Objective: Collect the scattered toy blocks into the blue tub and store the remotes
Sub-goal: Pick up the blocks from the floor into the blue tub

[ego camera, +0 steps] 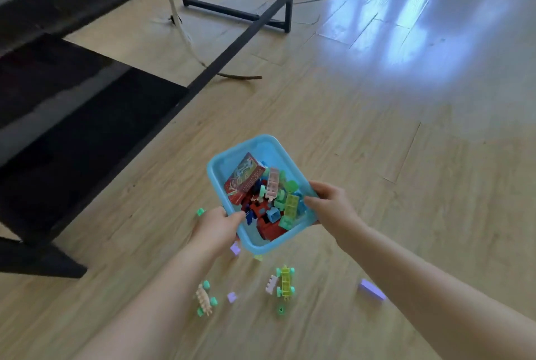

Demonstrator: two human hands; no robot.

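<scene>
Blue tub (pixel 262 146), part-filled with blocks (pixel 275 203), held above the floor (pixel 377 171), left hand (pixel 216 227) and right hand (pixel 329 204) gripping opposite rims; likely light, stiff, slick plastic, best held by the rims.

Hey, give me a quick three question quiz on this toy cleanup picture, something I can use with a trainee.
1. True or false: both hands grip the blue tub.
2. Where does the long purple block lie? A) in the tub B) on the floor C) on the shelf
3. What flat printed thing lies in the tub among the blocks?

Key: 1 true, left hand and right hand on opposite rims. 2 B. 3 a red box.
</scene>
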